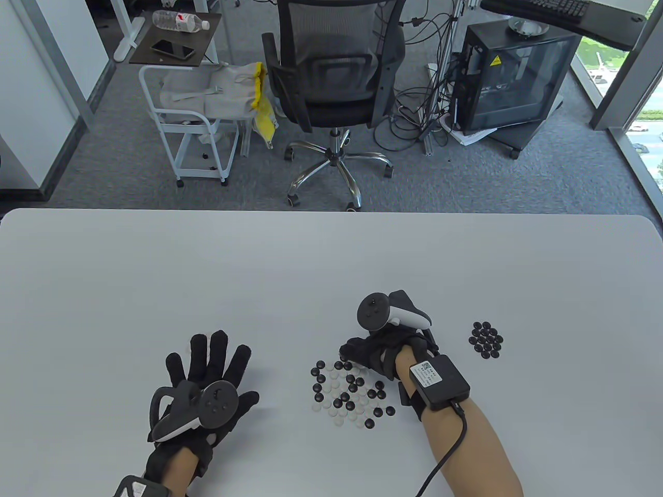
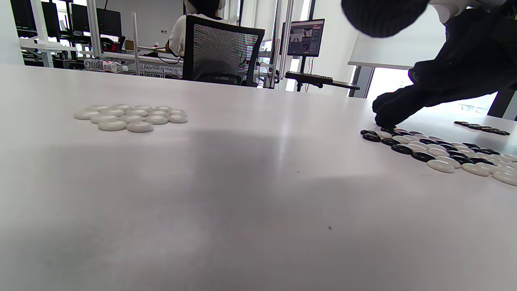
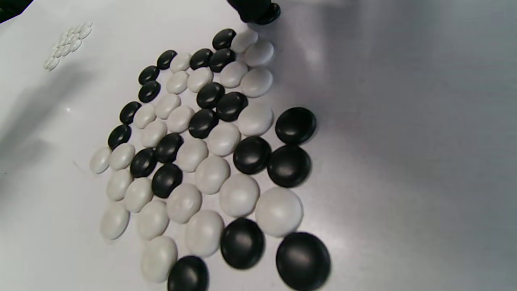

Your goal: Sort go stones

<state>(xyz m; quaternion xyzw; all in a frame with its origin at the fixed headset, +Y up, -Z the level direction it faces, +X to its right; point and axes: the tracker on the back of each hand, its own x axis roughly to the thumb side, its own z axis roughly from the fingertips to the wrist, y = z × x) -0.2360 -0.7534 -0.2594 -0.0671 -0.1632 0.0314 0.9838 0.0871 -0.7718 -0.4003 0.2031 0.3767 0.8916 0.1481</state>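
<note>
While the left hand lies flat, fingers spread and empty, the right hand pinches a black stone at the mixed pile's far edge.

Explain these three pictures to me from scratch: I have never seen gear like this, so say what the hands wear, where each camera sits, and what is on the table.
There is no machine here, only a person's two hands in black sensor gloves, each with a tracker strapped on its back. The big picture looks down at the white table. The other two come from small cameras on the wrists, low over the table.

The left hand lies flat and open with fingers spread, holding nothing. The right hand reaches its fingertips down at the far edge of the mixed pile of black and white stones; whether it has pinched one cannot be told.

Two sorted groups are there: the black stones on the right, and the white stones on the left, clear in the left wrist view.
</note>
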